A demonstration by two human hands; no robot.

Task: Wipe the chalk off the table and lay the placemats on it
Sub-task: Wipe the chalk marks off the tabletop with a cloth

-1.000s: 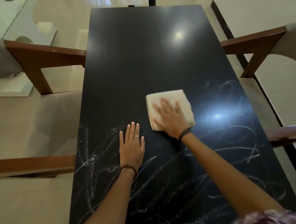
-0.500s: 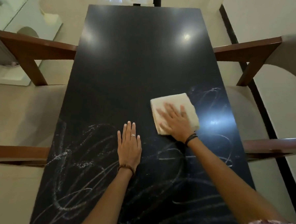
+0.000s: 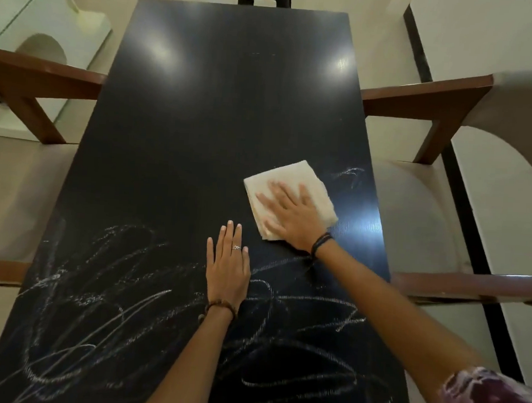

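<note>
Because the cloth [image 3: 289,199] looks soft and light, the flat right hand [image 3: 291,218] presses its middle, left hand [image 3: 228,268] flat on the table [image 3: 232,107].

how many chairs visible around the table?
2 that I can make out: one chair at the left side of the table, one chair at the right. Others may sit outside the frame.

Black table [image 3: 232,122] scrawled with white chalk [image 3: 105,300]; cream cloth [image 3: 306,178]; brown-armed chairs [image 3: 418,101]; purple-patterned sleeve [image 3: 488,401]

Glossy black table [image 3: 232,113] with powdery chalk [image 3: 100,285]; soft cream cloth [image 3: 290,178]; wooden chair arms [image 3: 424,98].
</note>
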